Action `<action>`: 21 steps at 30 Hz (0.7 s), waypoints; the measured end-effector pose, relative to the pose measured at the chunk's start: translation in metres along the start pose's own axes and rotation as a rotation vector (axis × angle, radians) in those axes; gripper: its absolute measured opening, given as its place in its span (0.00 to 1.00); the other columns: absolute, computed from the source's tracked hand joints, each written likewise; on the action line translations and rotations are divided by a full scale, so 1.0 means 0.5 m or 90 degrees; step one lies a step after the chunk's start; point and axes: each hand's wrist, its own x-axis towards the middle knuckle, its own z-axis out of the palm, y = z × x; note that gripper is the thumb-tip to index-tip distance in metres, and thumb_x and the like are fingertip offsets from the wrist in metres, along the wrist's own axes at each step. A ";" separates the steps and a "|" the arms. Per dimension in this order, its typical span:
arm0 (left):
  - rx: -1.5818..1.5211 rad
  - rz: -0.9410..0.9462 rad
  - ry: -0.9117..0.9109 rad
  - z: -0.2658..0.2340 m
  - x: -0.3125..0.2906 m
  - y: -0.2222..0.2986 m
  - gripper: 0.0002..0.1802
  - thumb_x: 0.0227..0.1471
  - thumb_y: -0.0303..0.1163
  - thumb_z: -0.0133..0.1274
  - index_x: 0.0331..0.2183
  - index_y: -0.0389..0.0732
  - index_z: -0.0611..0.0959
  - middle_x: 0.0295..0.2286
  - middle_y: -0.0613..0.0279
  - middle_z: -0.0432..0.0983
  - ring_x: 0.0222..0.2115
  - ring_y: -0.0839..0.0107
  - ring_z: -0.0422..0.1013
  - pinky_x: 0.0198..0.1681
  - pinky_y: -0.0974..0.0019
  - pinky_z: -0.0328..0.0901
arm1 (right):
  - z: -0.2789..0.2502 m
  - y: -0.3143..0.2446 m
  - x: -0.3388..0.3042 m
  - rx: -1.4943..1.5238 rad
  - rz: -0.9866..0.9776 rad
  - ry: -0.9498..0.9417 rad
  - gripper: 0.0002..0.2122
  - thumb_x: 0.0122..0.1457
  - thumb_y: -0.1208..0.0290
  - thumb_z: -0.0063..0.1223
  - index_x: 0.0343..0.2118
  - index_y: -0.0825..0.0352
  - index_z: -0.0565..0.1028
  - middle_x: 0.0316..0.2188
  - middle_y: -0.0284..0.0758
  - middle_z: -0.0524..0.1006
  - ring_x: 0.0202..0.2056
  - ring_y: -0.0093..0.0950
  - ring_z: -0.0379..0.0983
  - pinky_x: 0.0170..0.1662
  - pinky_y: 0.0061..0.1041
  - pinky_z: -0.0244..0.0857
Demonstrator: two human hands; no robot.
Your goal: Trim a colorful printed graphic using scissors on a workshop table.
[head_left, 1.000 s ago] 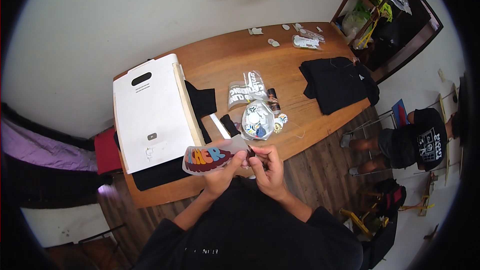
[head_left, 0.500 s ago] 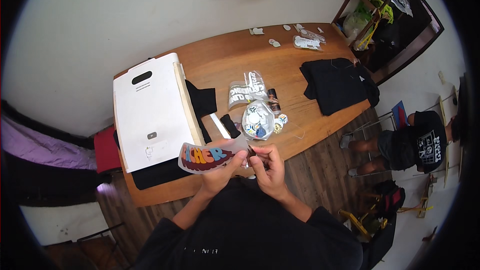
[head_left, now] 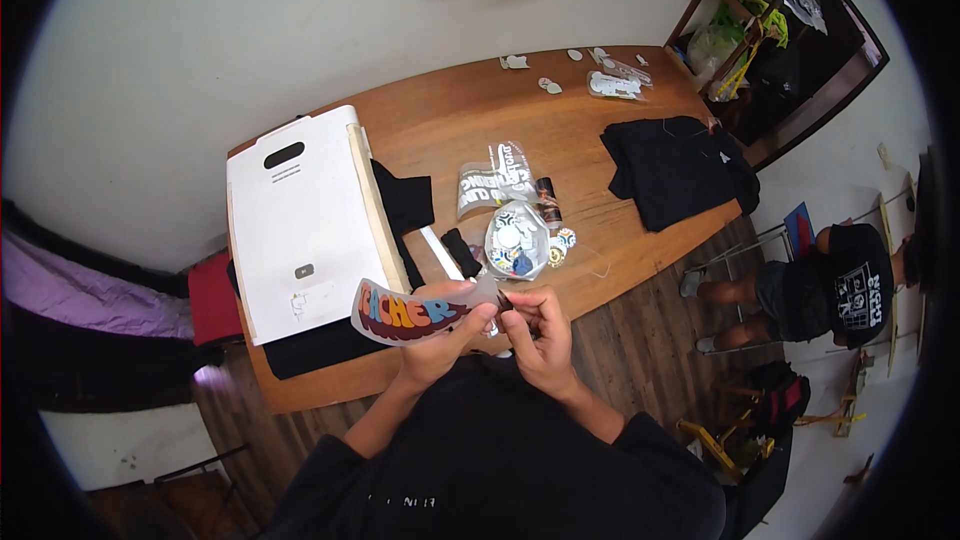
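Note:
My left hand [head_left: 440, 348] is closed on a curved transfer film [head_left: 405, 313], printed with bright multicoloured letters on a dark red shape. The film's printed end sticks out to the left, and its pale, plain part reaches toward my other hand. My right hand [head_left: 545, 338] is pinched at the film's right end, around a small dark thing [head_left: 503, 302] whose kind is hidden by the fingers. Both hands are close together above the table's near edge. Just beyond them lie a round clear pack [head_left: 517, 240] and a small black cloth [head_left: 461, 253].
On the wooden table [head_left: 450, 110] stands a white flat press [head_left: 320, 270], with black fabric [head_left: 403, 195] under it. Clear film with white lettering [head_left: 495, 180], a dark canister [head_left: 548, 202], round stickers [head_left: 563, 243] and folded black shirts [head_left: 670, 175] lie rightward. A person [head_left: 830, 285] stands at right.
The film has shifted slightly left and bent, its left end turning up a little. Both hands keep nearly the same place and grip.

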 end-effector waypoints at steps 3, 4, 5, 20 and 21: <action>0.028 0.000 -0.002 -0.004 -0.003 -0.002 0.22 0.44 0.15 0.57 0.42 0.33 0.68 0.30 0.54 0.74 0.28 0.72 0.74 0.30 0.74 0.70 | 0.000 0.000 0.000 0.002 0.000 -0.001 0.08 0.57 0.81 0.48 0.39 0.74 0.66 0.35 0.37 0.74 0.36 0.18 0.71 0.38 0.15 0.64; 0.050 0.003 -0.002 -0.007 -0.004 -0.004 0.22 0.44 0.15 0.57 0.42 0.33 0.68 0.30 0.54 0.74 0.28 0.72 0.74 0.30 0.74 0.70 | 0.000 0.001 0.000 0.002 -0.001 -0.001 0.08 0.57 0.81 0.48 0.39 0.74 0.66 0.35 0.37 0.74 0.36 0.18 0.71 0.38 0.15 0.64; 0.050 0.002 -0.002 -0.010 -0.005 -0.008 0.22 0.44 0.15 0.57 0.42 0.33 0.68 0.30 0.54 0.74 0.28 0.72 0.74 0.30 0.74 0.70 | 0.000 0.002 0.001 0.003 -0.002 0.000 0.08 0.57 0.81 0.48 0.39 0.74 0.66 0.35 0.37 0.74 0.37 0.18 0.71 0.38 0.15 0.65; -0.014 -0.051 -0.039 0.009 -0.013 0.001 0.24 0.47 0.16 0.53 0.46 0.35 0.63 0.28 0.52 0.73 0.26 0.70 0.72 0.30 0.69 0.69 | 0.004 -0.010 0.010 0.002 -0.019 0.028 0.08 0.58 0.80 0.47 0.40 0.74 0.66 0.33 0.37 0.74 0.36 0.19 0.72 0.39 0.16 0.65; -0.013 -0.066 -0.034 0.010 -0.016 0.001 0.24 0.48 0.16 0.53 0.46 0.35 0.63 0.28 0.52 0.73 0.26 0.70 0.72 0.30 0.70 0.69 | 0.004 -0.009 0.010 0.001 -0.019 0.030 0.08 0.58 0.80 0.47 0.40 0.74 0.66 0.32 0.36 0.73 0.36 0.18 0.72 0.38 0.15 0.65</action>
